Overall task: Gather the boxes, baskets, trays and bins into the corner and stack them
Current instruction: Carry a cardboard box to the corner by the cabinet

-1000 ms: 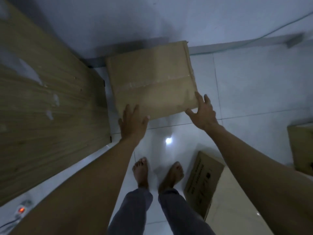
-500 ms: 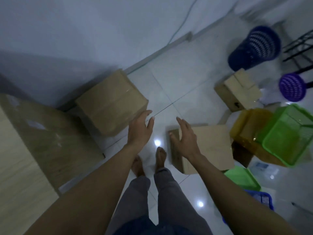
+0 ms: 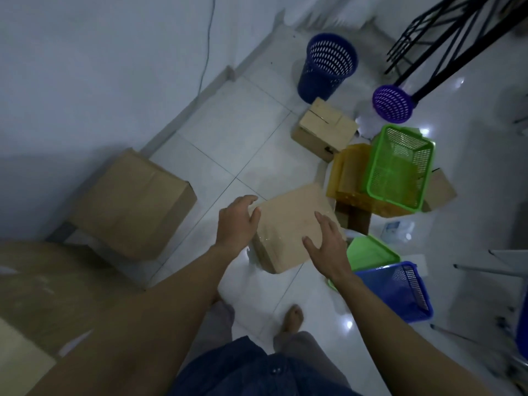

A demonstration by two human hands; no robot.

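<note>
Head: box (image 3: pixel 288 224) between left hand (image 3: pixel 237 221), right hand (image 3: pixel 328 247).

I see a thin cable (image 3: pixel 206 52) running down the wall, a black metal frame (image 3: pixel 451 67) top right, and a wooden table (image 3: pixel 43 281) lower left.

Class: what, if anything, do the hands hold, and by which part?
Nothing is gripped yet: the left hand and right hand, fingers open, reach either side of the nearest cardboard box.

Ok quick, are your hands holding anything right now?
Left hand: open, fingers bent by the cardboard box's left edge, no grip yet.
Right hand: open, fingers spread over the box's right side, no grip yet.
</note>
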